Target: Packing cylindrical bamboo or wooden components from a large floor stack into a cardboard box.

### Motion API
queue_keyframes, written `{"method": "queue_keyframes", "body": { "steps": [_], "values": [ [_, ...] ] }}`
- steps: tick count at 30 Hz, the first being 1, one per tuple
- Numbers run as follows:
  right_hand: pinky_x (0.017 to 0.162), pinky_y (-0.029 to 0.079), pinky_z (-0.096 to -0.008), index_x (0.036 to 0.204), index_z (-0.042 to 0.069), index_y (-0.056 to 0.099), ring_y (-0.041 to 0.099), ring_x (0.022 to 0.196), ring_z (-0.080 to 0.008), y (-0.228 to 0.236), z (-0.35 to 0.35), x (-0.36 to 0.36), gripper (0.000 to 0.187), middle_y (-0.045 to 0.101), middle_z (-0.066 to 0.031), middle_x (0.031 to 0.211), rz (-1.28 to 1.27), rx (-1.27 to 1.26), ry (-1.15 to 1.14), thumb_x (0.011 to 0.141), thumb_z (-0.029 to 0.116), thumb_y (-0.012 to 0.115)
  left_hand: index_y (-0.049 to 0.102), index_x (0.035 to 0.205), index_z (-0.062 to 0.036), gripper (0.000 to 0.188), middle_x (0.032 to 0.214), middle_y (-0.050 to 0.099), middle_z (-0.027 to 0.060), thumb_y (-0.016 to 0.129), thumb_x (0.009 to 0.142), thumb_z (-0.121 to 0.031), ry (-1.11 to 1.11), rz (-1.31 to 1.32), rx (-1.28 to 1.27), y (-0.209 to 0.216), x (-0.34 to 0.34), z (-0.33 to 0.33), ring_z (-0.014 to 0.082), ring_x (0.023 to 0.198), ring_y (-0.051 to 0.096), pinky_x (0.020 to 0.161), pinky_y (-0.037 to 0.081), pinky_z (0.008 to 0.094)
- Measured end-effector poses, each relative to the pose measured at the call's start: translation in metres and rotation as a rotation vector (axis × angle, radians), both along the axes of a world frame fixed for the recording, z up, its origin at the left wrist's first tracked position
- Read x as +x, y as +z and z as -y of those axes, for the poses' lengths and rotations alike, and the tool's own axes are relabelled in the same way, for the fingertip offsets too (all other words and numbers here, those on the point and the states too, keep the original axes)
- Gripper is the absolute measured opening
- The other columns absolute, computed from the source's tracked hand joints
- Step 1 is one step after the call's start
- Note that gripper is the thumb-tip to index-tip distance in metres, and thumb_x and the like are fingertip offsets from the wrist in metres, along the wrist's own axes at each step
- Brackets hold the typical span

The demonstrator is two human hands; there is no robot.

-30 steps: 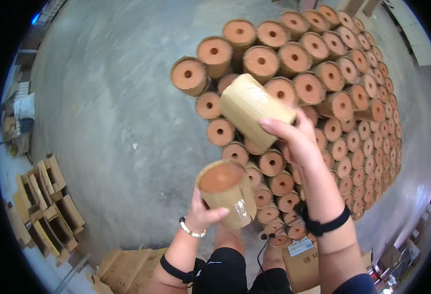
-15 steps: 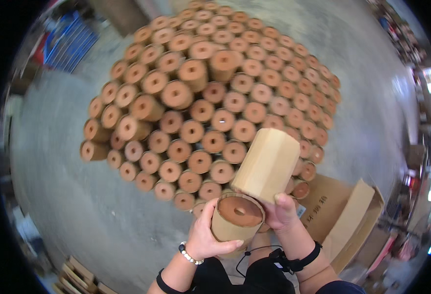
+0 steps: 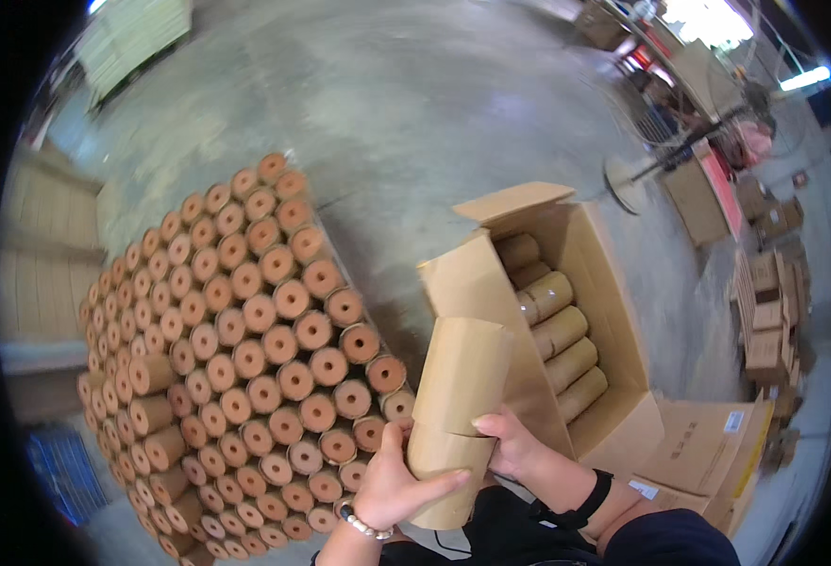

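**Two tubes in hand beside the open box**

At six o'clock, the left hand (image 3: 392,486) clasps the lower cardboard tube (image 3: 445,472); the right hand (image 3: 514,443) grips it beside the upper cardboard tube (image 3: 462,377). Open carton (image 3: 613,283) at two o'clock, stacked tubes (image 3: 245,358) at nine.

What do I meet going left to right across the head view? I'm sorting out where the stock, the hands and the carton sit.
Stack of brown rolls → left hand → the two rolls held end to end → right hand → open cardboard box with rolls lying inside → piles of flat cartons.
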State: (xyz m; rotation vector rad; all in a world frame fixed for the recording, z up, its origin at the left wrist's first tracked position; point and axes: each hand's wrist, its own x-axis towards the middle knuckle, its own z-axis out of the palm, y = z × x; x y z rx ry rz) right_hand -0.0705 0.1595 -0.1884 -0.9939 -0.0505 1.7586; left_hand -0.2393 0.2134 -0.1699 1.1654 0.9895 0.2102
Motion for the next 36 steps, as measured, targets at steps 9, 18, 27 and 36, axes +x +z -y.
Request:
{"method": "queue_keyframes", "body": {
  "steps": [9,18,27,36],
  "values": [
    [0.082,0.045,-0.0375,0.115,0.000,0.044,0.055,0.094,-0.0260,-0.020,0.007,0.096,0.055,0.053,-0.0142,0.106,0.108,-0.120,-0.452,0.078,0.042,0.045,0.028,0.119,0.0065,0.081,0.102,0.051,0.0159,0.073,0.064,-0.032,-0.259,-0.039,-0.105,-0.033,0.145,-0.029,0.0199,0.089,0.054,0.076,0.046,0.0287],
    [0.073,0.049,-0.0332,0.103,0.007,0.053,0.058,0.081,-0.0208,-0.036,-0.026,0.157,0.056,0.060,-0.0089,0.093,-0.005,-0.193,-0.548,0.076,0.056,0.044,0.025,0.120,0.0034,0.091,0.108,0.046,0.0257,0.074,0.055,-0.038,-0.077,-0.120,0.398,-0.020,0.211,-0.013,0.0356,0.094,0.053,0.079,0.045,0.0371],
    [0.077,0.047,-0.0354,0.104,0.004,0.053,0.058,0.086,-0.0224,-0.100,-0.073,0.215,0.046,0.058,-0.0109,0.098,-0.104,0.015,-0.610,0.082,0.043,0.044,0.034,0.108,0.0031,0.081,0.100,0.050,0.0251,0.073,0.050,-0.038,-0.535,-0.550,0.554,-0.030,0.289,-0.097,0.0373,0.090,0.054,0.078,0.046,0.0387],
    [0.087,0.041,-0.0386,0.122,-0.003,0.023,0.048,0.103,-0.0265,-0.186,-0.096,0.251,0.081,0.044,-0.0170,0.115,0.136,-0.400,-0.705,0.066,0.032,0.071,0.029,0.120,-0.0095,0.088,0.108,0.050,0.0159,0.076,0.049,-0.032,-0.792,-0.966,0.731,-0.087,0.360,-0.117,0.0338,0.095,0.054,0.080,0.046,0.0414]
  ]
}}
